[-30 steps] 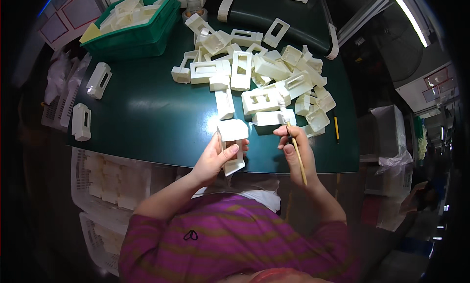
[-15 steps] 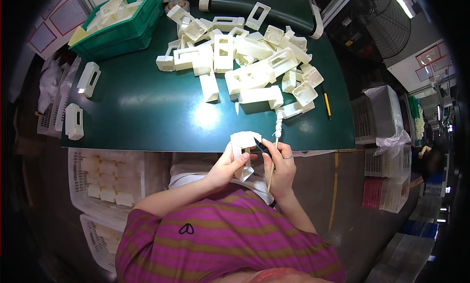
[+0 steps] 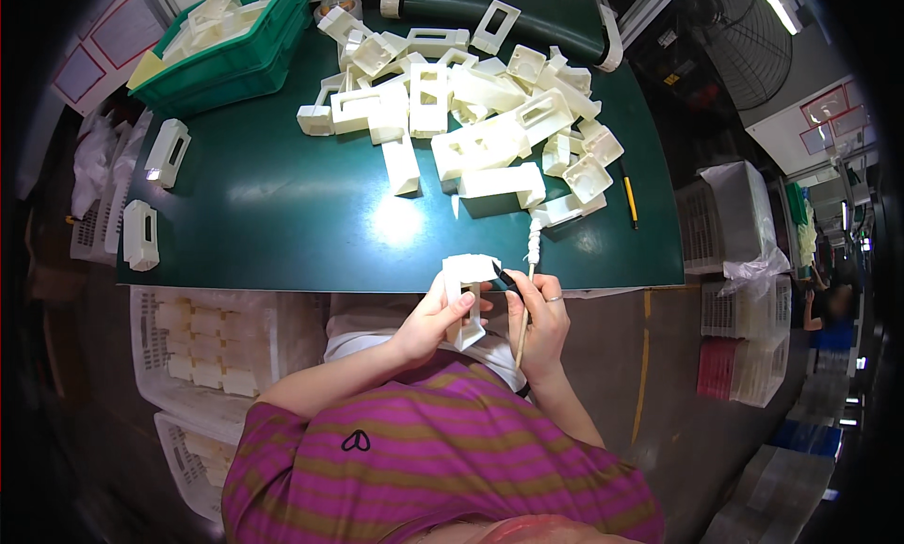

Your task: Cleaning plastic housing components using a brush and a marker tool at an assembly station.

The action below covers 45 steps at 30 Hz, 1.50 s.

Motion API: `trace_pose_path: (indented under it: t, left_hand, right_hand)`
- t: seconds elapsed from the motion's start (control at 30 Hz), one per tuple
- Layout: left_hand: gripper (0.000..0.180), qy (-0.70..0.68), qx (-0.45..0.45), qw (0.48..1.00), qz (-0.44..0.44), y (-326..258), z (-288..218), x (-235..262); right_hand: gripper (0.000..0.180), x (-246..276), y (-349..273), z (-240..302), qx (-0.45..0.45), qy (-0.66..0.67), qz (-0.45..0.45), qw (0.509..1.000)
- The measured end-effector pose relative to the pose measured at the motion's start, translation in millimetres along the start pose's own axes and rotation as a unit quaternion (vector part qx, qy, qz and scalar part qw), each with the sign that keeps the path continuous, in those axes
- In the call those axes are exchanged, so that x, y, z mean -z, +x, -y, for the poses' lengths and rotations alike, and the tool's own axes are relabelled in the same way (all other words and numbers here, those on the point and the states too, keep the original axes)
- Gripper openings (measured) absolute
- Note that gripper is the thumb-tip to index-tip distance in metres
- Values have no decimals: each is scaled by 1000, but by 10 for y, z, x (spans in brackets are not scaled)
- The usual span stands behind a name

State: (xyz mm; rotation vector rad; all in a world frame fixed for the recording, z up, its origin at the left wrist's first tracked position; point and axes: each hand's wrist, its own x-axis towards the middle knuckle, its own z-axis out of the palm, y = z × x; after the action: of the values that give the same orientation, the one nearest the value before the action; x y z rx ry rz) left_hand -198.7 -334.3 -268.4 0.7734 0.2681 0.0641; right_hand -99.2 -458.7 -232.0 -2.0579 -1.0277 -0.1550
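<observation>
In the head view, my left hand (image 3: 431,322) is closed around a white plastic part (image 3: 468,267) with a rectangular window, held at the table's front edge. The thumb presses on its near side. My right hand (image 3: 543,331) grips a small black tool (image 3: 507,279) whose tip meets the part's upper right corner; its exact kind is unclear. A thin wooden stick (image 3: 520,341) also runs through the right hand, with a white wrapped head (image 3: 535,241) pointing away from me. Beyond the hands lies a heap of similar white parts (image 3: 480,148).
Two white parts (image 3: 169,154) stand apart at the table's left. A green bin (image 3: 221,78) of parts sits back left. A yellow-black pen-like tool (image 3: 629,202) lies right. Clear crates (image 3: 141,356) stand below left; a fan (image 3: 744,49) is back right.
The black tool's tip has shifted slightly right, to the outer edge of the held part. Both hands keep their grips, and the heap is unchanged.
</observation>
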Motion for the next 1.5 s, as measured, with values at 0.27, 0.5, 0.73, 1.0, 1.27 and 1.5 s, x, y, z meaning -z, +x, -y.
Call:
trace_pose_path:
  t: [0.27,0.5,0.73,1.0,1.27,1.5]
  left_hand:
    - [50,20,-6,1000,21,15,-59,79]
    - [59,176,-101,978,40,49,-313,119]
    - [56,347,-228,909,-27,223,-440,326]
    - [55,416,-285,863,-21,297,-480,361]
    - [57,377,-274,885,-21,302,-476,403]
    - [58,300,-225,925,54,272,-476,422]
  right_hand:
    - [24,13,31,-215,-51,-51,5,997]
    - [28,105,53,-173,6,188,-21,982]
    - [28,-115,116,134,45,399,1,916]
    - [25,-89,175,98,7,467,-41,884]
    - [32,-110,318,-88,-97,504,-31,858]
    - [32,-120,579,-306,-148,675,-46,721]
